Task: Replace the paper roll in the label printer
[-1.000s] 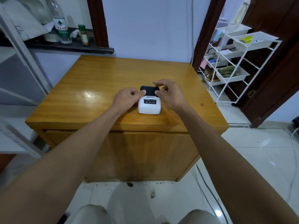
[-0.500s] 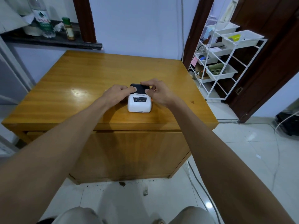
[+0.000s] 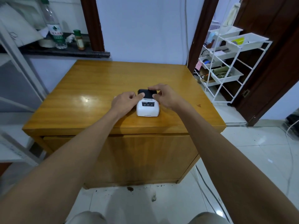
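Observation:
A small white label printer [image 3: 147,109] with a black lid at its back stands on the wooden cabinet top [image 3: 100,88], near the front edge. My left hand [image 3: 125,101] rests against the printer's left side, thumb on the lid's left edge. My right hand [image 3: 163,96] holds the right side, fingers curled over the top of the black lid. The lid appears closed. No paper roll is visible; the inside of the printer is hidden.
A white wire shelf rack [image 3: 226,62] with trays stands to the right by a dark door. A dark ledge [image 3: 64,51] behind the cabinet holds a water bottle [image 3: 55,29] and a small jar [image 3: 79,40]. A cable runs over the tiled floor at the right.
Both hands stay on the printer's sides and black lid; my right fingers have curled further over the lid. The camera view has shifted slightly.

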